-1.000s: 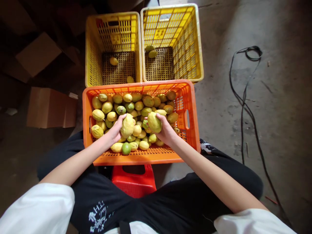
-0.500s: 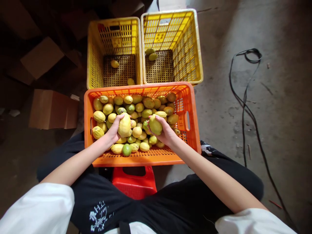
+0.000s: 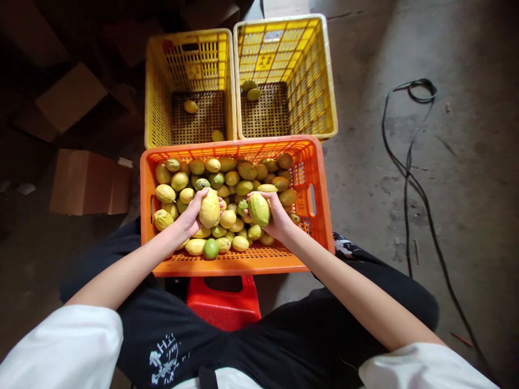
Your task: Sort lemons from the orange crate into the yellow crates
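An orange crate [image 3: 227, 265] sits in front of me, filled with several yellow and green lemons. Over its middle, my left hand [image 3: 190, 216] is closed round a large yellow lemon [image 3: 210, 208]. Beside it my right hand [image 3: 279, 219] grips a yellow-green lemon [image 3: 258, 209]. Both fruits are held just above the pile. Behind the orange crate stand two yellow crates side by side. The left yellow crate [image 3: 156, 102] has two lemons on its floor, and the right yellow crate [image 3: 320, 81] holds two lemons near its back left.
A red plastic stool [image 3: 224, 302] shows under the orange crate, between my knees. Cardboard boxes [image 3: 87, 181] lie on the dark floor at left. A black cable [image 3: 409, 162] snakes over the concrete floor at right.
Both hands have kept their lemons over the pile, turning them slightly. The view shifted down a little early on.
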{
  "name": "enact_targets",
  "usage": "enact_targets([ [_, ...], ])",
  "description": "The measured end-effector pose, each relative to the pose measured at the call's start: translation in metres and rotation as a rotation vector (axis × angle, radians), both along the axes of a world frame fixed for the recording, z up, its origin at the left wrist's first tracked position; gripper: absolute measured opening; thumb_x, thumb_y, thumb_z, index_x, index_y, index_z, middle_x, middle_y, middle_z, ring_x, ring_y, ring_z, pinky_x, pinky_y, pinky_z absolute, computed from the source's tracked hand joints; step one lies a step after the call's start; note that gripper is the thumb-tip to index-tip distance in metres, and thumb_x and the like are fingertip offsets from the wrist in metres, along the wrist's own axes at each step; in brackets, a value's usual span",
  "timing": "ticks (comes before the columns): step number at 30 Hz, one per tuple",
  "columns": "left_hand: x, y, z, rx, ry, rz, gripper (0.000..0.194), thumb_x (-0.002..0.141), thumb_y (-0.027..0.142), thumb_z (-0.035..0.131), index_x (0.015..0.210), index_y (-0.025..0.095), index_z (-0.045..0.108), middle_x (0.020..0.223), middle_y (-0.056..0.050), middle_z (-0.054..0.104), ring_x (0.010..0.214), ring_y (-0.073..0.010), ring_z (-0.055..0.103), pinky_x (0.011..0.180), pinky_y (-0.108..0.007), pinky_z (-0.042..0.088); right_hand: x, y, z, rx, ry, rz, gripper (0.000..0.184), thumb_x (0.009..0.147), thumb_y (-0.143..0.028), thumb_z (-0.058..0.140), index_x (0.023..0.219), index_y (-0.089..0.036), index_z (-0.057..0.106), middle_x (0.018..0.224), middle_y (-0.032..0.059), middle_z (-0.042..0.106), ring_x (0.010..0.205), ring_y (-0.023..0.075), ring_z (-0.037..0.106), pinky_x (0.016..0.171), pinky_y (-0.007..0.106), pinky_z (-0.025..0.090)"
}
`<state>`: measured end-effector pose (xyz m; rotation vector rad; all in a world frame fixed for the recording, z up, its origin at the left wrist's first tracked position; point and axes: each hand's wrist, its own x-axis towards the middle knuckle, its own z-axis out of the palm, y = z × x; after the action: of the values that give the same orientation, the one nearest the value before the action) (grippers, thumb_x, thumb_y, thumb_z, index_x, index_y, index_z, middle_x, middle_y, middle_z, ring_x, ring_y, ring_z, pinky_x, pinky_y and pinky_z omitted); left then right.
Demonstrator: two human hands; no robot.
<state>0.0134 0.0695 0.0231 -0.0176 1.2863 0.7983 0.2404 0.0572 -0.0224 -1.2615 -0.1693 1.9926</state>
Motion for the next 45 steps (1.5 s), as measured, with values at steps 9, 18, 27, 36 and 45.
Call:
enact_targets([
  [9,-0.007,-0.003,-0.002,0.028,0.017,-0.038,0.018,0.091,0.032,0.087,0.106,0.027,0.076,0.094,-0.009,0.085,0.094,-0.0298,0.086,0.075,-0.036,0.075,0.000,-0.001,0.009,0.051,-0.021,-0.013,0.047,0.067,-0.054,0.110,0.095,-0.032,0.079,0.094,0.0002,0.082,0.087,0.0258,0.079,0.077,0.039,0.069],
  [18,-0.005,0.002,-0.001,-0.014,0.056,-0.045,0.024,0.101,0.038,0.077,0.121,0.025,0.082,0.085,-0.006,0.083,0.085,-0.0285,0.083,0.078,-0.037,0.074,0.000,0.000,0.010,-0.009,-0.060,-0.027,0.044,0.069,-0.052,0.110,0.088,-0.029,0.077,0.086,0.0006,0.085,0.098,0.0282,0.085,0.077,0.034,0.070],
  [27,-0.009,-0.004,-0.025,0.009,0.092,-0.088,0.030,0.095,0.042,0.093,0.116,0.024,0.079,0.108,-0.013,0.088,0.100,-0.0307,0.088,0.093,-0.042,0.075,-0.005,0.000,0.006,-0.031,-0.071,-0.037,0.042,0.072,-0.053,0.108,0.092,-0.031,0.078,0.093,0.0001,0.086,0.107,0.0310,0.085,0.089,0.043,0.074],
  [36,-0.008,-0.008,-0.025,0.051,0.032,-0.206,0.028,0.089,0.030,0.095,0.112,0.028,0.078,0.107,-0.009,0.086,0.108,-0.0306,0.087,0.082,-0.033,0.074,-0.004,-0.007,-0.003,0.031,-0.115,0.010,0.053,0.063,-0.053,0.112,0.097,-0.031,0.079,0.098,-0.0001,0.084,0.109,0.0287,0.080,0.087,0.037,0.068],
  [45,0.000,-0.001,-0.004,0.011,0.027,-0.103,0.026,0.107,0.040,0.074,0.127,0.024,0.079,0.102,-0.009,0.087,0.107,-0.0336,0.086,0.087,-0.039,0.074,-0.006,-0.003,0.002,0.001,-0.086,0.032,0.042,0.073,-0.057,0.102,0.086,-0.031,0.072,0.088,0.0022,0.084,0.103,0.0315,0.083,0.089,0.044,0.072],
])
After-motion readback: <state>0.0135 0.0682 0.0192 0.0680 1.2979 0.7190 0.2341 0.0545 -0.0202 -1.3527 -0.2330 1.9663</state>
